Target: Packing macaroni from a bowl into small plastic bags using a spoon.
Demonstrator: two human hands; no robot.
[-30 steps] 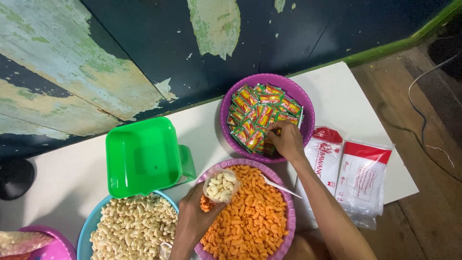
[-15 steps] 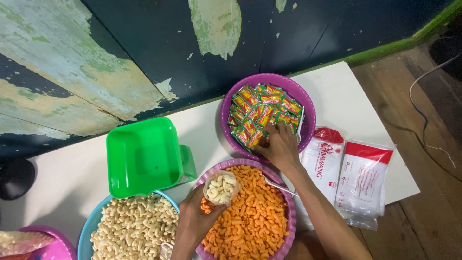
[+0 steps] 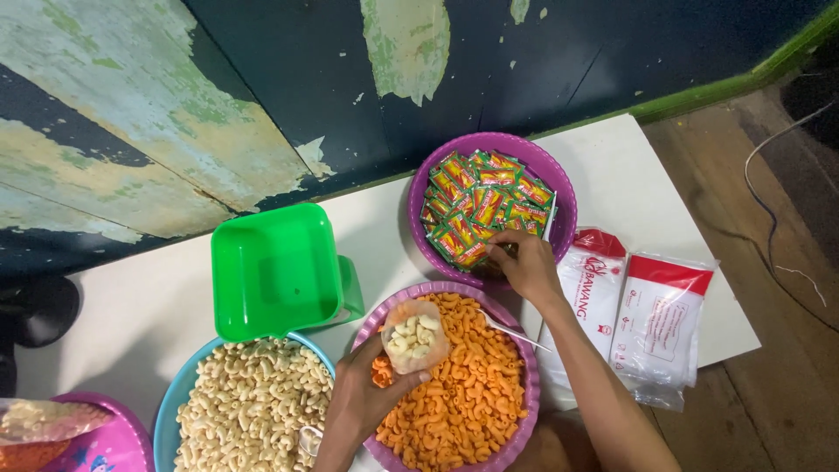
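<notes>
My left hand [image 3: 367,398] holds a small clear bag [image 3: 414,336] with pale macaroni-shaped snacks in it, above a purple bowl [image 3: 524,367] of orange macaroni snacks. My right hand [image 3: 523,262] reaches into the near edge of a second purple bowl [image 3: 559,179] full of small red, green and yellow sachets [image 3: 476,210]; its fingers are curled among the sachets, and whether they grip one cannot be told. A thin white spoon handle [image 3: 516,332] lies on the orange snacks.
A green square container [image 3: 275,271] stands empty on the white table [image 3: 131,323]. A blue bowl [image 3: 166,419] holds pale snacks. Two red-and-white flat packets [image 3: 660,315] lie at the right. A pink bowl [image 3: 114,446] is at the bottom left. A peeling dark wall is behind.
My right hand has shifted slightly forward into the sachet bowl. My left hand with the small bag has stayed almost still.
</notes>
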